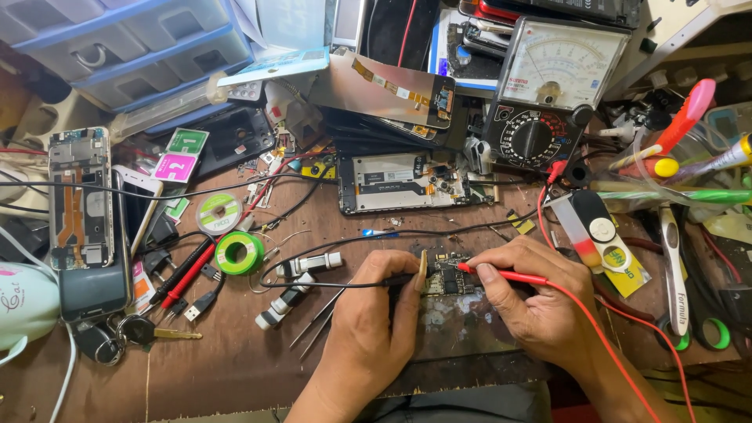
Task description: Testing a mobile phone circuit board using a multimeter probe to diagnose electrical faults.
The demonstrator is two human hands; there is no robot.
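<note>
Head view down onto brown workbench (235, 368), crowded on three sides, bare wood only along near edge and front left. Stack of blue plastic drawers (125, 47) at far left corner. Analog multimeter (548, 86) propped at back right, dial facing the seat, presumably so needle reads at a glance; red lead trailing from it toward the work. Opened phone chassis (407, 182) lying flat behind the hands; second stripped phone (78, 196) upright along left edge. Left hand (368, 321) curled closed, pinching black probe (352, 283) between thumb and fingers, heel apparently resting on bench, likely for steadiness. Right hand (540, 301) likewise closed in a pen grip on red probe (509, 276), tip angled down and left. Small circuit board (445, 276) flat on bench at centre, between the two hands, both probe tips meeting on it; whether tips actually touch pads too small to tell. Green solder-wick spool (239, 252) just left of centre. Tweezers (317, 321) lying beside left hand, near but apart. Keys (149, 333) at front left. Open room: narrow strip between board and near edge, wrists filling most of it; cables crossing bench behind.
</note>
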